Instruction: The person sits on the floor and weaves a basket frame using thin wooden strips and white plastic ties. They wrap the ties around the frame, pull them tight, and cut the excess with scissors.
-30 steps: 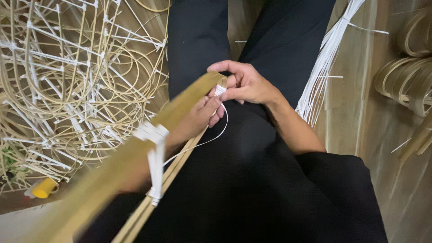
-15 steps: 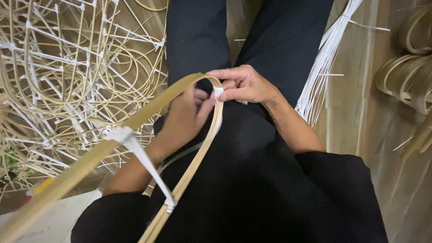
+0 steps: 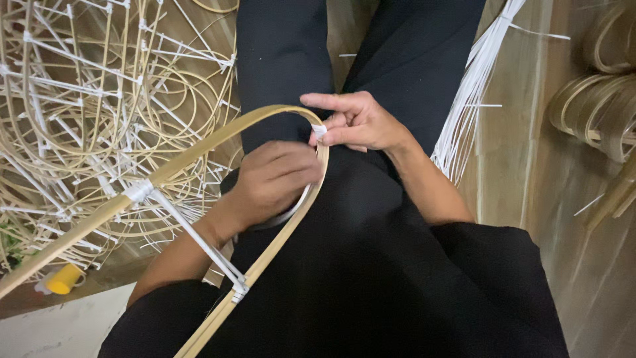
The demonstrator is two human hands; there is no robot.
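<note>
A long bamboo strip (image 3: pixel 218 136) is bent into a loop over my lap. My left hand (image 3: pixel 275 176) sits inside the bend and grips the strip near its curve. My right hand (image 3: pixel 358 122) pinches a white tie (image 3: pixel 319 131) wrapped on the strip at the top of the bend. A white cross strut (image 3: pixel 192 235) joins the two legs of the strip, bound at each end with white ties. My legs in black trousers lie beneath.
A heap of tied bamboo frames (image 3: pixel 86 106) fills the floor on the left. A bundle of white strips (image 3: pixel 470 93) lies to the right of my leg. Coiled bamboo rings (image 3: pixel 596 106) rest at far right. A small yellow cap (image 3: pixel 65 280) is at lower left.
The strip has swung from edge-on to an open loop, and its legs have spread apart. My left hand has moved inside the bend. My right hand stays at the white tie.
</note>
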